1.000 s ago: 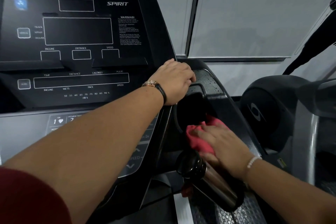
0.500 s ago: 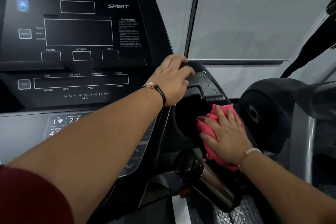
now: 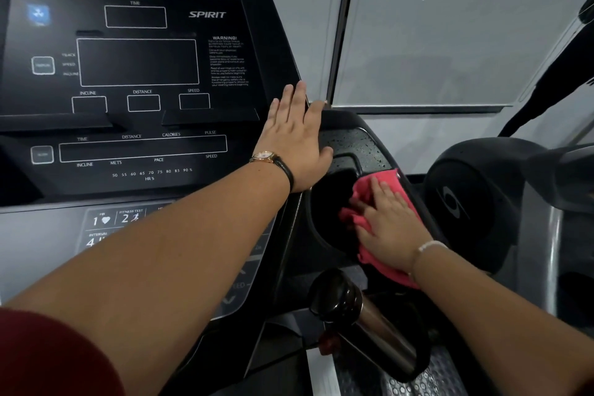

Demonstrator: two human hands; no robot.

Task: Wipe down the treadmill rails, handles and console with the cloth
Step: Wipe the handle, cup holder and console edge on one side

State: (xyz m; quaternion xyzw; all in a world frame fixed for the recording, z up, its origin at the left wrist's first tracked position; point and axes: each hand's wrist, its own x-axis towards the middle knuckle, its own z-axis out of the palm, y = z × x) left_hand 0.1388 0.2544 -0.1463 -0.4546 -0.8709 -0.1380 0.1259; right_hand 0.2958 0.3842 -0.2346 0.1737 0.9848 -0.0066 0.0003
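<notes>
Surfaces first: what are the hands on?

Black treadmill console (image 3: 135,74), its screens dark, with white labels for time, distance and speed. The left hand (image 3: 295,135) lies flat at its right edge, fingers straight and close together, gripping nothing. A watch (image 3: 266,156) sits on that wrist.

And the cloth?

The pink cloth (image 3: 382,183) is bunched on the right rim of the round cup holder (image 3: 328,202), just right of the console. The right hand (image 3: 389,228) presses it down with spread, nearly straight fingers, palm on top and not curled round it. A pale bracelet (image 3: 430,246) circles that wrist.

Anything else on the machine?

A speckled black tray (image 3: 350,145) lies just beyond the cup holder, between the two hands. Nearer the camera, a steel flask (image 3: 363,321) with a black cap lies tilted, lower than the cloth. Under the screens runs a silver keypad panel (image 3: 32,241), partly hidden by the left forearm.

And the room?

Pale grey wall panels (image 3: 450,26) stand behind, split by a dark upright strip (image 3: 344,22). To the right is another black and grey machine (image 3: 475,196), close beside this one; what kind I cannot tell. A dark red sleeve (image 3: 48,354) shows in the lower left corner.
</notes>
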